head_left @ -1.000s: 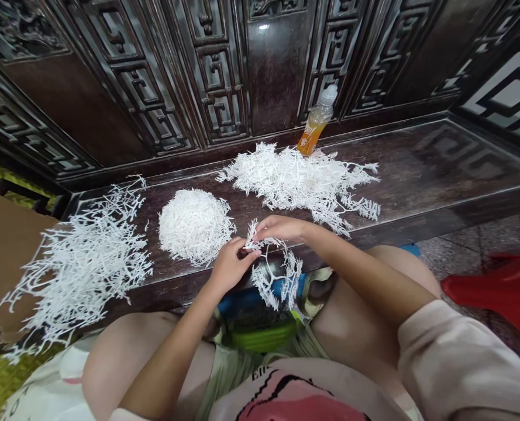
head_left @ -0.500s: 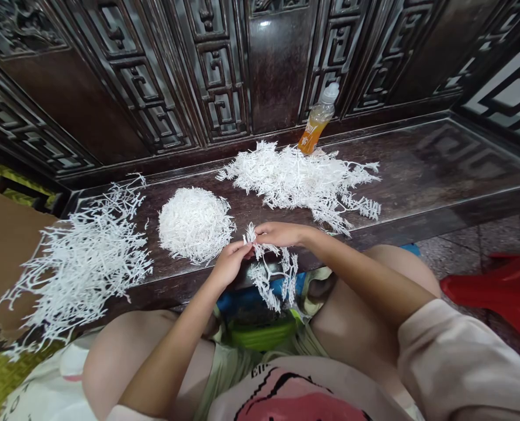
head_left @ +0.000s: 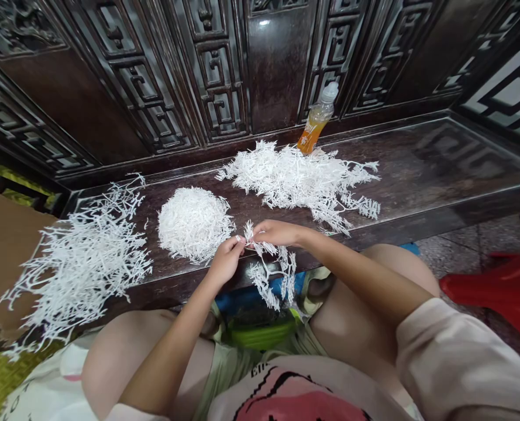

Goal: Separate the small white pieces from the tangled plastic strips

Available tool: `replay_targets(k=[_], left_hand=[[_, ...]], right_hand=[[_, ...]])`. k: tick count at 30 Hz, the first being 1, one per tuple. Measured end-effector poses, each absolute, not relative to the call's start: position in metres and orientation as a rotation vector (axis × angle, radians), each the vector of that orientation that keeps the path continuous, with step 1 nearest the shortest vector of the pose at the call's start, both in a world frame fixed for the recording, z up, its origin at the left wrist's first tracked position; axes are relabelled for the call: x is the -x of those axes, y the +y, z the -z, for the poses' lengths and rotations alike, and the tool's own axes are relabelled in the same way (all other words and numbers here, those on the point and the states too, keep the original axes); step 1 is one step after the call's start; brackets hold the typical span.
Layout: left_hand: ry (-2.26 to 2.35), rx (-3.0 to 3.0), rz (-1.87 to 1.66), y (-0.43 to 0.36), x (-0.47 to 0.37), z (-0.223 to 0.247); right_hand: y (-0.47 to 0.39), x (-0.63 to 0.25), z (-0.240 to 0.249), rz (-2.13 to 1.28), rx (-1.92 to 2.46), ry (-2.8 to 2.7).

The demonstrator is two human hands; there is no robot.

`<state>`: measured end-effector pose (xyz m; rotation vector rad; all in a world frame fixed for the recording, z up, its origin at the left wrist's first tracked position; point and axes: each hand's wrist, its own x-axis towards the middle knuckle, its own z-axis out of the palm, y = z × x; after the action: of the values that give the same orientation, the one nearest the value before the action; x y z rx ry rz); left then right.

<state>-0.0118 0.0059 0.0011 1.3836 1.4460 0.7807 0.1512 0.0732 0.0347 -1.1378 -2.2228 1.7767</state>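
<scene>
My right hand (head_left: pixel 277 233) is closed on a white branched plastic sprig (head_left: pixel 266 283), whose feathery twigs hang down past the bench edge. Just left of it, my left hand (head_left: pixel 225 258) pinches something small and white at its fingertips, perhaps a bit off the sprig. Beyond the left hand lies a rounded heap of small white pieces (head_left: pixel 193 225). A bigger heap of full white sprigs (head_left: pixel 295 175) spreads behind the right hand. Far to the left is a tangle of barer white stems (head_left: pixel 88 269).
An orange drink bottle (head_left: pixel 316 120) stands behind the sprig heap, against the carved dark wood back (head_left: pixel 279 70). The dark wooden bench (head_left: pixel 417 164) runs across. A piece of brown cardboard (head_left: pixel 7 251) is at left, a red plastic stool (head_left: pixel 496 292) at right.
My left hand has moved slightly left, away from the right hand, with a small white bit at its fingertips. The right hand still holds the sprig in about the same place.
</scene>
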Motion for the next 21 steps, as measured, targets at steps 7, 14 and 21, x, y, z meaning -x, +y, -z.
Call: replay_targets(k=[7, 14, 21], left_hand=[[1.598, -1.383, -0.879, 0.010, 0.013, 0.002], [1.778, -1.068, -1.217, 0.022, 0.040, 0.005], [2.051, -1.299, -1.058, 0.029, 0.074, -0.008]], right_hand=[[0.069, -0.145, -0.039, -1.724, 1.282, -2.143], [0.069, -0.155, -0.046, -1.740, 1.266, -2.173], [0.078, -0.172, -0.054, -1.801, 1.241, -2.306]])
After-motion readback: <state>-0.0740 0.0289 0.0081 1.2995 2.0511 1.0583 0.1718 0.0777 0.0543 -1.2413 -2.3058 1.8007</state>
